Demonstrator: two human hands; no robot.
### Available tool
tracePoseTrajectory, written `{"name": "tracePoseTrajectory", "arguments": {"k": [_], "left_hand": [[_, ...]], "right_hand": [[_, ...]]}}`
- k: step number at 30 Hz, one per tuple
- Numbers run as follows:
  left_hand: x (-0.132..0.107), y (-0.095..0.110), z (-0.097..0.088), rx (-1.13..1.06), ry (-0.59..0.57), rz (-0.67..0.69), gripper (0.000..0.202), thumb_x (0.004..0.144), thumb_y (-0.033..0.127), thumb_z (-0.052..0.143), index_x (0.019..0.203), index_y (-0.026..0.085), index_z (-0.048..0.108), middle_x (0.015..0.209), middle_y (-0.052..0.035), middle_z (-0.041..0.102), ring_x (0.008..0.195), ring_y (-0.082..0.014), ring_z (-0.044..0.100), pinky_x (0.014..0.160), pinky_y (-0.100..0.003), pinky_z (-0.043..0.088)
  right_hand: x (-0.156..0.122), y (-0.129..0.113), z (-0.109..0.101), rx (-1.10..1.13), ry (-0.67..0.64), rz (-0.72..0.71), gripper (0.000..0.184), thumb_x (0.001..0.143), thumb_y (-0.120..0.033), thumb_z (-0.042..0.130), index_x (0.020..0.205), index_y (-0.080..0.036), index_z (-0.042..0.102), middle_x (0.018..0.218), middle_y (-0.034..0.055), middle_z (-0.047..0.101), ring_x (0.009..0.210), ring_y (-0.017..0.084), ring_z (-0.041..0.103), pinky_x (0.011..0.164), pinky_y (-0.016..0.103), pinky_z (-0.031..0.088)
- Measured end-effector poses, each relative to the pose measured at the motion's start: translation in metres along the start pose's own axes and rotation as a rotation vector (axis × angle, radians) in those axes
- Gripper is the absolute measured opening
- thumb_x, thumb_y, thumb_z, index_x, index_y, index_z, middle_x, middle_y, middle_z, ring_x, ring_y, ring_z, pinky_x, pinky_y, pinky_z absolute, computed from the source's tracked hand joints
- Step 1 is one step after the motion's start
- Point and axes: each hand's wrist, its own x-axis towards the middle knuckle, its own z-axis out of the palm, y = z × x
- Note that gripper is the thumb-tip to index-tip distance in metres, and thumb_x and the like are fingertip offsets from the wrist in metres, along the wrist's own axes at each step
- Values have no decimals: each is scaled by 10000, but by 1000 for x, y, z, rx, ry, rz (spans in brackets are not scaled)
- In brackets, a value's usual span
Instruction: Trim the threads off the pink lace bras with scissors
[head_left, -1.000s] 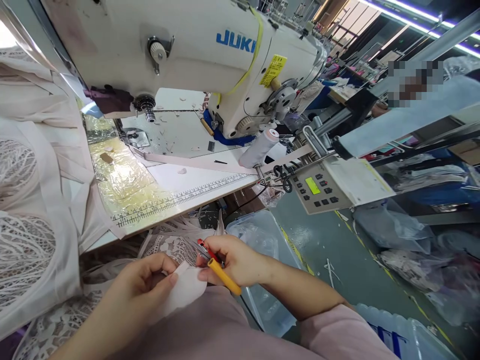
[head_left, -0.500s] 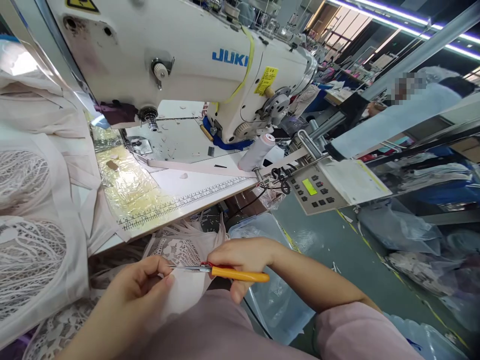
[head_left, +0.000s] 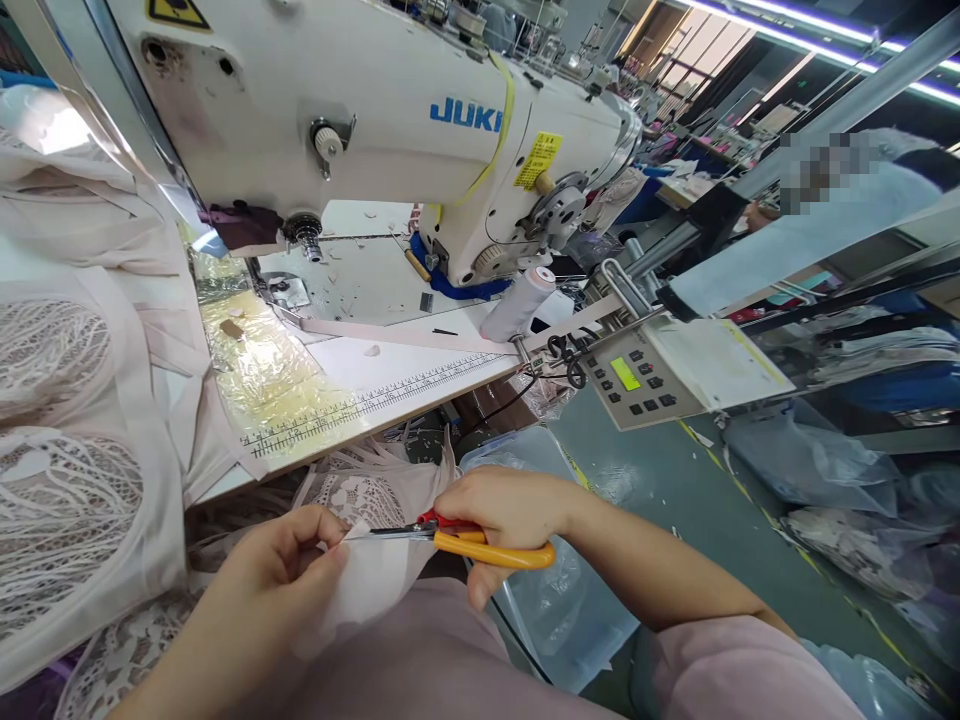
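Between thumb and fingers, my left hand (head_left: 289, 570) pinches the edge of a pale pink fabric piece (head_left: 379, 580) above my lap. My right hand (head_left: 504, 520) grips a pair of scissors (head_left: 491, 550) with orange and red handles. Their blades point left and lie at the fabric's top edge, just right of my left fingertips. The blades look slightly apart. White lace (head_left: 360, 495) joined to the fabric hangs behind the scissors, below the table edge.
A white sewing machine (head_left: 375, 130) stands on the table ahead, with a printed ruler (head_left: 375, 400) along its front edge. Lace garments (head_left: 67, 500) pile up at left. A thread cone (head_left: 519, 305) and control box (head_left: 637, 375) are right. Below sits a clear plastic bin (head_left: 570, 610). A person works far right.
The scissors and my right hand have shifted slightly right, away from my left fingertips, and the handles have spread wider. My left hand still pinches the fabric.
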Motion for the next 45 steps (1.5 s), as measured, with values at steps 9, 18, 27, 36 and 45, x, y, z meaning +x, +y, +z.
{"name": "tracePoseTrajectory", "arguments": {"k": [9, 18, 27, 36, 45], "left_hand": [[1, 5, 1, 13, 7, -20, 311, 729, 471, 637, 702, 200, 489, 527, 68, 447, 410, -71, 367, 384, -181, 309], [2, 9, 4, -20, -32, -38, 300, 720, 444, 646, 683, 185, 498, 515, 58, 474, 401, -70, 380, 372, -183, 322], [-2, 21, 12, -68, 72, -17, 261, 645, 340, 705, 603, 168, 513, 493, 68, 464, 395, -43, 362, 382, -150, 284], [1, 12, 5, -55, 12, -39, 300, 680, 415, 682, 634, 183, 497, 481, 68, 470, 371, -54, 375, 366, -165, 297], [4, 6, 1, -33, -34, -44, 300, 696, 436, 663, 653, 192, 493, 502, 62, 489, 388, -67, 392, 365, -175, 321]], "right_hand": [[-1, 2, 1, 50, 46, 10, 569, 638, -685, 655, 578, -194, 373, 522, -62, 352, 465, 77, 289, 443, 221, 217], [-2, 3, 2, 44, -3, -14, 563, 646, -696, 645, 615, -201, 380, 539, -59, 370, 468, 83, 293, 448, 224, 225], [-1, 0, 1, 44, 6, 41, 546, 652, -639, 681, 597, -192, 373, 527, -63, 346, 468, 79, 298, 453, 219, 216], [1, 2, 9, 101, 47, 65, 508, 754, -509, 662, 585, -186, 307, 552, -64, 323, 501, 70, 288, 484, 213, 212], [6, 9, 27, 161, 188, 31, 511, 743, -516, 654, 561, -190, 306, 520, -71, 301, 474, 69, 272, 467, 215, 201]]}}
